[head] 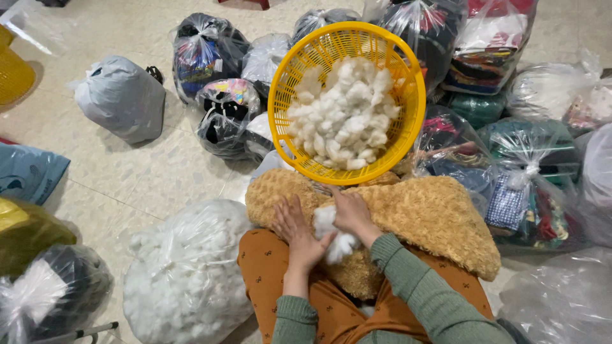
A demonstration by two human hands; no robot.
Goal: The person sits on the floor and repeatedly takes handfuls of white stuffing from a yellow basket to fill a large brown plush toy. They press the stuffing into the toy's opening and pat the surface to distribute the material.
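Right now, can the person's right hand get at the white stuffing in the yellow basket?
Probably yes. The yellow basket tilts open toward the person just beyond the tan plush toy, and nothing covers its stuffing. The right hand is busy pressing a stuffing tuft.

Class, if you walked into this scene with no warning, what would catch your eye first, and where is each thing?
First, the bright yellow basket at top centre, heaped with white stuffing. Just below it, on the person's lap, a tan plush cover lies under the left hand and the right hand, with a tuft of white filling between them. All around on the floor stand tied plastic bags, one at lower left full of white filling.
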